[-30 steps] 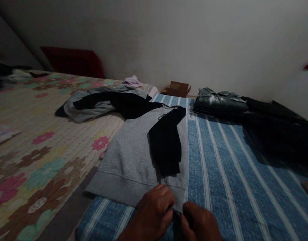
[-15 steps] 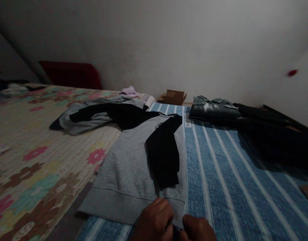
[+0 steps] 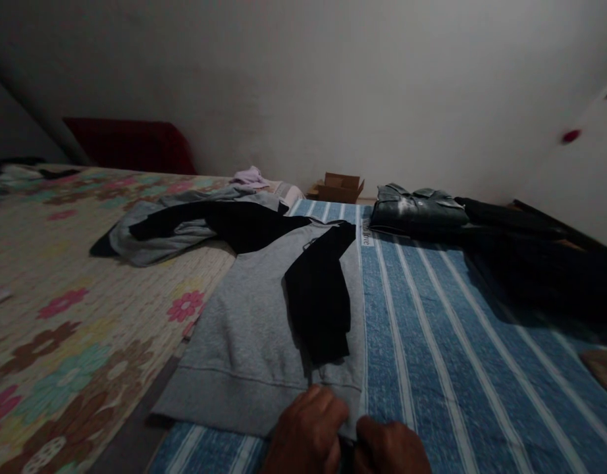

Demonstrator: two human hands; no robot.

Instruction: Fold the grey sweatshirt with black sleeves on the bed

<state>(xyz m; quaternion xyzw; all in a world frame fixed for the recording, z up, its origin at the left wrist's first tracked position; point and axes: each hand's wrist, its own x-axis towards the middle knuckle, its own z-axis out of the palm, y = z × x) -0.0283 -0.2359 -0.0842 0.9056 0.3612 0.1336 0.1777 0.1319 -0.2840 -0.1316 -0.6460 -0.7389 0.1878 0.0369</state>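
Note:
A grey sweatshirt [image 3: 249, 329] with black sleeves lies flat, half folded, across a blue striped cloth [image 3: 432, 342] and a floral bedspread. One black sleeve [image 3: 318, 296] is folded over its body; the other trails away to the left. At the bottom edge, my left hand [image 3: 306, 434] and my right hand [image 3: 390, 447] sit side by side, both pinching the near right corner of the sweatshirt's hem.
The floral bedspread [image 3: 71, 276] covers the left side. A folded dark green garment [image 3: 417, 210] and a black garment [image 3: 535, 257] lie at the back right. A small cardboard box [image 3: 338, 187], a pale cloth [image 3: 249, 176] and a dark red cushion [image 3: 130, 145] sit by the wall.
The view has tilted up and shifted slightly, so my hands sit lower in frame. Both hands stay pinched on the hem corner; the sweatshirt has not visibly moved.

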